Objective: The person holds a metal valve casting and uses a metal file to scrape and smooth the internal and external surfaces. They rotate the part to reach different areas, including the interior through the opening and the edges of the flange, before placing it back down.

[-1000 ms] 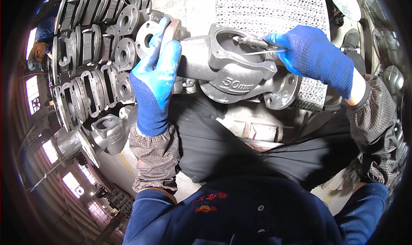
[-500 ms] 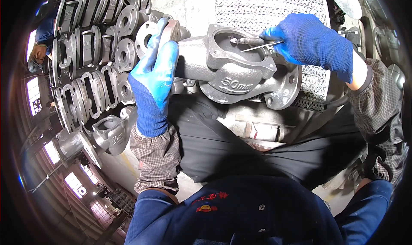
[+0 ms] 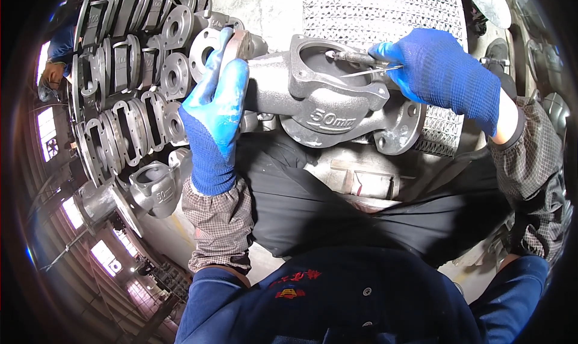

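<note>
A grey valve (image 3: 331, 106) of grainy cast metal, bulging in the middle, is lying at the near edge of an openwork mat (image 3: 385, 12), its rounded mouth (image 3: 319, 61) facing up. The left hand (image 3: 214, 112), smooth-coated at the palm, is clasping one end flange (image 3: 237, 45) between thumb and fingers. The right hand (image 3: 448, 73), in ribbed blue knit, is pinching two slim tools over the mouth: one round rod (image 3: 355, 57), one thin blade (image 3: 366, 72). One similar casting (image 3: 158, 194) is sitting at lower left.
</note>
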Demonstrator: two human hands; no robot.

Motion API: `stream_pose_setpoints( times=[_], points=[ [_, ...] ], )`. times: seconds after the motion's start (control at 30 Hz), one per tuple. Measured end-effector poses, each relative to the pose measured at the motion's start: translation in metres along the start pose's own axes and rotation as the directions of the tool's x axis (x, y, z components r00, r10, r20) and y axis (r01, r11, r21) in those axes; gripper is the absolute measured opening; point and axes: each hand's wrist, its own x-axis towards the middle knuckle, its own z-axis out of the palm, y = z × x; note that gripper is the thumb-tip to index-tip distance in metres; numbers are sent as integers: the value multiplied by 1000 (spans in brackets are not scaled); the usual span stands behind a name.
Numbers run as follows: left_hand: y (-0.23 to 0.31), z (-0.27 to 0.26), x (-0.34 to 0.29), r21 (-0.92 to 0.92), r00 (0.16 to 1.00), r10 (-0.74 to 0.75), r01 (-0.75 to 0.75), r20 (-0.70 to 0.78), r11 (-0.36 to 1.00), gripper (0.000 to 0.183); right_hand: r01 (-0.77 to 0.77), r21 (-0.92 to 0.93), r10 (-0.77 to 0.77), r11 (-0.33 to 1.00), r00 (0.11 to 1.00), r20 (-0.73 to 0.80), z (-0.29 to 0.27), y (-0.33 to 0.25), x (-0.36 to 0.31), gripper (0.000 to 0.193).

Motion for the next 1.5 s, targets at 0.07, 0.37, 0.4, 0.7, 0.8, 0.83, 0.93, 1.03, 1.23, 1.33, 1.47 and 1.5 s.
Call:
stream_pose_setpoints(
  times=[0.07, 0.37, 0.4, 0.7, 0.8, 0.83, 0.93, 1.03, 1.23, 1.33, 1.47, 1.5],
  points=[
    [1, -2, -1, 48, 1000, 23, -23, -13, 999, 39, -47, 10, 47, 999, 999, -10, -2, -4, -6, 28],
    [-7, -5, 1, 289, 991, 136, -134, 12, 948, 36, 1, -36, -1, 999, 1000, -21, -6, -3, -4, 24],
    [-6, -5, 2, 264, 992, 124, -122, 11, 957, 36, -53, 20, 53, 998, 998, -18, -2, 0, -8, 24],
    [-13, -10, -4, 417, 946, 316, -317, 72, 852, 37, -214, 859, 365, 466, 930, 33, -23, 4, -68, 48],
    [-12, -17, -3, 611, 796, 541, -577, 271, 542, 34, -78, 975, 527, 206, 849, -43, -2, 3, -105, 42],
    [-11, -17, -5, 503, 773, 582, -618, 251, 604, 33, -26, 999, 619, 19, 786, 9, 16, 3, -109, 37],
    [0, -17, -12, 406, 640, 715, -754, 279, 516, 34, 6, 973, 697, -230, 698, 161, 71, -1, -122, 33],
    [23, -7, -26, 364, 636, 722, -763, 273, 535, 36, 42, 966, 736, -257, 656, 167, 118, -1, -119, 32],
    [55, 29, -63, 292, 841, 477, -537, 254, 792, 63, 173, 956, 764, -238, 641, 75, 129, -2, -117, 23],
    [46, 34, -53, 351, 807, 553, -589, 207, 728, 67, 177, 984, 731, 0, 672, -121, 139, 11, -110, 24],
    [39, 31, -18, 679, 625, 673, -693, 397, 243, 45, 273, 960, 794, -69, 597, -113, 132, 36, -91, 27],
    [41, 29, -8, 680, 625, 667, -694, 406, 237, 41, 279, 960, 809, -41, 572, -132, 132, 39, -89, 26]
  ],
)
